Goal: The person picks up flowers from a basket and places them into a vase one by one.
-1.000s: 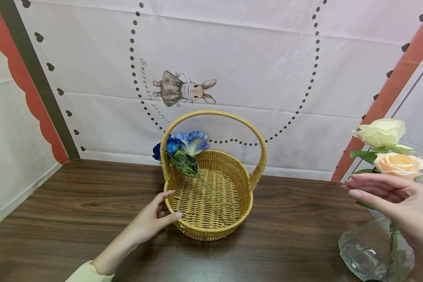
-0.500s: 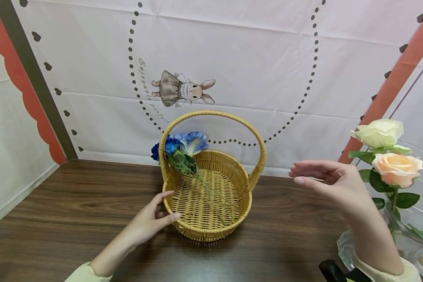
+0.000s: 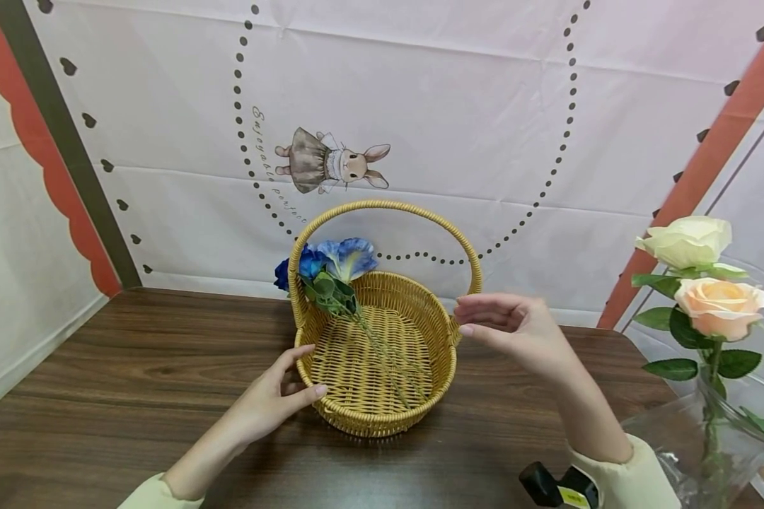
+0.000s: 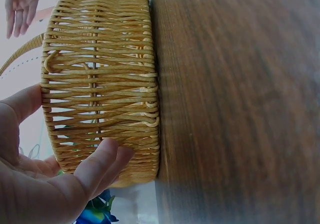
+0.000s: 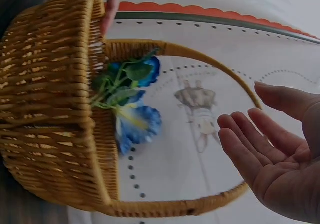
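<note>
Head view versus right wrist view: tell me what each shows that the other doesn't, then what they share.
Only the head view: the white rose and the peach rose.
Only the right wrist view: the right grip with its palm facing the camera.
Both: the basket, blue flowers, printed rabbit, left grip and, from different sides, the right grip.

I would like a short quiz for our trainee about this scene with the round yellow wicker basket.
1. Which hand holds the round yellow wicker basket?
2. The blue flowers with green leaves lie: a) on the brown wooden table; b) in the basket, blooms at its edge; c) in the clear vase.
3. True or false: in the head view, the peach-coloured rose is below the creamy white rose.

Key: 1. The left hand; the right hand holds nothing. 2. b. 3. True.
</note>
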The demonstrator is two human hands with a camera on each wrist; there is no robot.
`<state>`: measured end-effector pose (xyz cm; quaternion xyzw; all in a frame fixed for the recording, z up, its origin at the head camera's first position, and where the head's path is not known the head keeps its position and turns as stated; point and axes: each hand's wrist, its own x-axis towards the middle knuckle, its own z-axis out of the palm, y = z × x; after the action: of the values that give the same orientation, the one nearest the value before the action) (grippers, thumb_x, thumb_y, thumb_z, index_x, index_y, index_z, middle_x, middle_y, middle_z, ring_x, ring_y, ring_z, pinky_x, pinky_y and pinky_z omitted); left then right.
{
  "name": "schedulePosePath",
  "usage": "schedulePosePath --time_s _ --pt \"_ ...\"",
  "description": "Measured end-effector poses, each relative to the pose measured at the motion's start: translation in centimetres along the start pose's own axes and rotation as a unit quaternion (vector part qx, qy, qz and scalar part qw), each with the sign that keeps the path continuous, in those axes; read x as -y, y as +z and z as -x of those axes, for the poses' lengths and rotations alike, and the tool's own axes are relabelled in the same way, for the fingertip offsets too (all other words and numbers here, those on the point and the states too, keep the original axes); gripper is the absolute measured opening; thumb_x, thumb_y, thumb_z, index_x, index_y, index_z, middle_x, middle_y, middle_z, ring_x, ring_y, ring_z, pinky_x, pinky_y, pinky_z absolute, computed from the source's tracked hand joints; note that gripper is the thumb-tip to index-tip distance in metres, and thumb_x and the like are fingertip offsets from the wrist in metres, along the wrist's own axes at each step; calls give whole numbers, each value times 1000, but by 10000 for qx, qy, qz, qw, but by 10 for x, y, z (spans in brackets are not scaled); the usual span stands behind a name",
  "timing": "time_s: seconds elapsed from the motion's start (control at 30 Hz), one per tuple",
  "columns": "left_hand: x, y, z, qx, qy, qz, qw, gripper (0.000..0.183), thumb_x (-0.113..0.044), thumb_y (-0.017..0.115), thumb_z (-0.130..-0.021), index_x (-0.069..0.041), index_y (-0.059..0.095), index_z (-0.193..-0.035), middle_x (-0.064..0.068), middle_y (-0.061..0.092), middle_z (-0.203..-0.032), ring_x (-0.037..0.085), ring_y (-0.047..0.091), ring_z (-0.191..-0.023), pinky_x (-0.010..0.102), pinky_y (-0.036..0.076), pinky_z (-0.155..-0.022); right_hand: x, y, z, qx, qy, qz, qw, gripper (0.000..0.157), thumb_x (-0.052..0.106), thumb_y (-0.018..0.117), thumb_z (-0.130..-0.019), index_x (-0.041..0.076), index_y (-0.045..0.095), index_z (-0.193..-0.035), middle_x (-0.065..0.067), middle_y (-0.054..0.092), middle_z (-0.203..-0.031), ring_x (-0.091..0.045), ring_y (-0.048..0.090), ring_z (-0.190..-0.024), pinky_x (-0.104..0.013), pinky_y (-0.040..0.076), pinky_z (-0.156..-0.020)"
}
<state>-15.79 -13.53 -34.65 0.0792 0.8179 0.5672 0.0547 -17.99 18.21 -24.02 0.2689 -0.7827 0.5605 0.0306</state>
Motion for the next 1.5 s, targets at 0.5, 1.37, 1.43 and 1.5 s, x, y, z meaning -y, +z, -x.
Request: schedulePosePath --time_s 0.5,1.37,1.43,1.5 --pt "1 0 1 -31 9 -6 10000 66 -30 67 -83 -15 34 -138 27 39 -134 40 48 -114 46 46 -88 -39 39 -29 449 660 337 9962 35 11 69 -81 -4 60 -112 -17 65 -103 -21 62 -94 -27 51 -80" --pt "0 0 0 -9 -31 16 10000 65 -30 67 -83 -16 34 -138 28 37 -135 42 47 -114 46 46 -87 -82 77 -53 1042 1147 2227 9625 26 8 65 -84 -3 64 -107 -11 68 -95 -21 63 -86 -29 52 -73" --pt "0 0 0 -16 -28 8 10000 65 -30 67 -83 -16 34 -138 28 36 -135 42 47 -114 46 47 -87 -83 79 -54 1120 1062 2408 9582 24 6 64 -83 -4 65 -105 -12 68 -95 -22 64 -85 -29 52 -72" --pt "1 0 0 -18 -18 -6 10000 65 -30 67 -83 -16 34 -138 28 36 -135 42 48 -114 46 47 -87 -85 81 -54 1144 958 2565 9549 21 3 63 -83 -4 66 -102 -12 68 -92 -22 64 -84 -28 52 -70"
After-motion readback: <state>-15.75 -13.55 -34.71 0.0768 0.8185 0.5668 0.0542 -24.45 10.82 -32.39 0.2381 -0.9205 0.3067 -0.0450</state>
